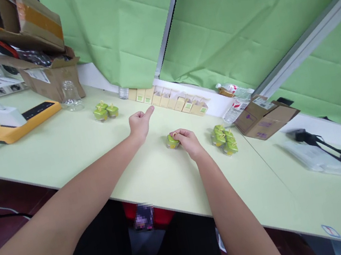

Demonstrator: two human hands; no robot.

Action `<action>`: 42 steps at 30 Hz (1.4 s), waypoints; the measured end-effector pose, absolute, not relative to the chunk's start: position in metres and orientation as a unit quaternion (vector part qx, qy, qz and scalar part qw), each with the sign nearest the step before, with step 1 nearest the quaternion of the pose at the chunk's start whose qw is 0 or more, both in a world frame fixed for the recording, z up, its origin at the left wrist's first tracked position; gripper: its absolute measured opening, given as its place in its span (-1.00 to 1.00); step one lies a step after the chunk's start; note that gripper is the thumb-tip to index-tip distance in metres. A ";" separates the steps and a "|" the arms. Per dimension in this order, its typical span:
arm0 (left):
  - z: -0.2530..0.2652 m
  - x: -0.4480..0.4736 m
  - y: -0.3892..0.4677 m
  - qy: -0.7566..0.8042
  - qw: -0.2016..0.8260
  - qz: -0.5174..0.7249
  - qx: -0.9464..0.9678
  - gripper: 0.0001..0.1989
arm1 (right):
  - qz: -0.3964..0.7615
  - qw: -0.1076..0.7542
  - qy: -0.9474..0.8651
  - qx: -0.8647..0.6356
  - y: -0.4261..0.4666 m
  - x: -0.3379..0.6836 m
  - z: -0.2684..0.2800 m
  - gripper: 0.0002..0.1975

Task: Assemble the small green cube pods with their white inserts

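My right hand [188, 143] pinches a small green-topped cup [172, 142] with a yellow ring on top, low over the pale table [153, 179] or resting on it; I cannot tell which. To its left, my left hand [140, 126] is curled into a loose fist with the thumb stretched out, and no object shows in it. Beyond that hand, a group of 3 similar green-topped cups [105, 110] stands on the tabletop. Several more green-topped cups [224, 140] are clustered to the right of my right hand.
Small cardboard boxes [168, 99] line the wall. Plastic bottles [234, 97] and a carton [263, 117] stand at the right, near a black strap [325, 146]. On the left are an orange power strip [22, 127], a clear jar [71, 96] and a large cardboard box [53, 82].
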State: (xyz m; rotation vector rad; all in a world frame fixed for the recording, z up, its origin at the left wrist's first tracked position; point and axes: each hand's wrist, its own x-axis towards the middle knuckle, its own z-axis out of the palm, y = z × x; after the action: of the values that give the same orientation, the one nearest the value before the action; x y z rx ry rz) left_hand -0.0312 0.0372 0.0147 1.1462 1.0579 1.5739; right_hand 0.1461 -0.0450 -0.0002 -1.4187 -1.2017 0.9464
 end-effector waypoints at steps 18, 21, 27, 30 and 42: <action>-0.004 -0.019 0.030 0.400 0.455 0.526 0.596 -0.55 | 0.390 0.506 -0.502 -0.583 -0.047 0.144 0.002 -0.84; -0.007 -0.019 0.033 0.406 0.475 0.528 0.576 -0.74 | 0.390 0.505 -0.501 -0.585 -0.047 0.144 0.002 -0.84; -0.009 -0.023 0.038 0.402 0.504 0.520 0.560 -0.60 | 0.384 0.504 -0.501 -0.590 -0.047 0.144 0.002 -0.85; -0.004 -0.023 0.034 0.370 0.560 0.508 0.540 -0.61 | 0.387 0.506 -0.502 -0.585 -0.047 0.144 0.002 -0.87; -0.005 -0.023 0.043 0.370 0.530 0.600 0.471 -0.78 | 0.389 0.502 -0.500 -0.590 -0.047 0.144 0.003 -0.87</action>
State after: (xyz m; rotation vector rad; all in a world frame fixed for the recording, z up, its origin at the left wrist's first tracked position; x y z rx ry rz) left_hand -0.0233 0.0426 -0.0055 1.1243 0.8830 1.4319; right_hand 0.1444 -0.0473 0.0028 -1.4246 -1.2073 0.9398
